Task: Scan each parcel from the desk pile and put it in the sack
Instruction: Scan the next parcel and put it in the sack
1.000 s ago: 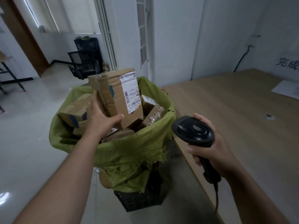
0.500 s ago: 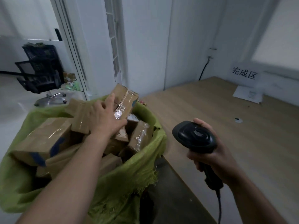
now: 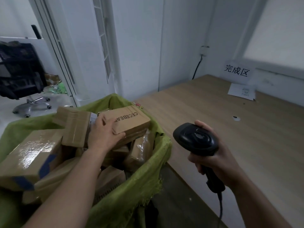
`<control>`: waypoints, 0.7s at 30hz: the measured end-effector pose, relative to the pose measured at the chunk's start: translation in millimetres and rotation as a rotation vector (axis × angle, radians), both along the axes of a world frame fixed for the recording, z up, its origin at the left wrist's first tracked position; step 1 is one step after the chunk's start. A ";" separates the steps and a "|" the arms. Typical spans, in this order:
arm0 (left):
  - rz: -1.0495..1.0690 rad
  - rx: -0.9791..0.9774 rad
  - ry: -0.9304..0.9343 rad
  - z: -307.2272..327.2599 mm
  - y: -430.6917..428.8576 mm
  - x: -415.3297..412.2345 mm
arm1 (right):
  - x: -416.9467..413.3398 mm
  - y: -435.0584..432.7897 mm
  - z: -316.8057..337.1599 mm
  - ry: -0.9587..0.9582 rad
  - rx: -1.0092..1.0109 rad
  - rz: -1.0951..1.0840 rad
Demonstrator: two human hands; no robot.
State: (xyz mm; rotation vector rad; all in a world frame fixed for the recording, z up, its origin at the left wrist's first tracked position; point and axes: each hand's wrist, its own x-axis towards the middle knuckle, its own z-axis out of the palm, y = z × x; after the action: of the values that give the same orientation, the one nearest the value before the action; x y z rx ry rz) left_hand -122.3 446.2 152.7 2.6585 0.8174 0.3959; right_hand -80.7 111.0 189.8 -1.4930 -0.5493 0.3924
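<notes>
Box print: we read "CECBEA" in dark capitals, running sideways to us, on the top face of the cardboard box (image 3: 131,120) lying uppermost in the green sack (image 3: 158,155); the left hand (image 3: 102,134) covers any letters that follow
Wall sign: we read "完成区" in black on the white sign (image 3: 236,72) on the wall above the table (image 3: 205,109)
Paper sheet: the white sheet (image 3: 236,93) on the table below that sign carries print we cannot make out

one head-worn wide-angle cam, facing forward and down, close over the sack (image 3: 134,186) at left, worktop (image 3: 205,99) stretching away right.
</notes>
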 end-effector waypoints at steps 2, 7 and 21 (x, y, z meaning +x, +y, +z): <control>-0.036 -0.033 -0.019 -2.3 0.2 7.7 | -1.3 2.6 -1.5 0.010 -0.008 0.000; -0.100 0.050 0.028 -11.2 -1.3 30.9 | -9.1 3.2 -5.1 0.041 -0.026 -0.049; -0.194 -0.164 -0.287 12.1 -53.4 16.6 | -60.5 -32.2 1.3 0.053 -0.091 -0.278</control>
State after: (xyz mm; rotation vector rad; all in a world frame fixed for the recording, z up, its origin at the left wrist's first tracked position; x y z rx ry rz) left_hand -105.7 392.7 164.8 2.4260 0.4779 0.6136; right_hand -141.2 78.8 191.1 -1.6162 -0.2785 0.2409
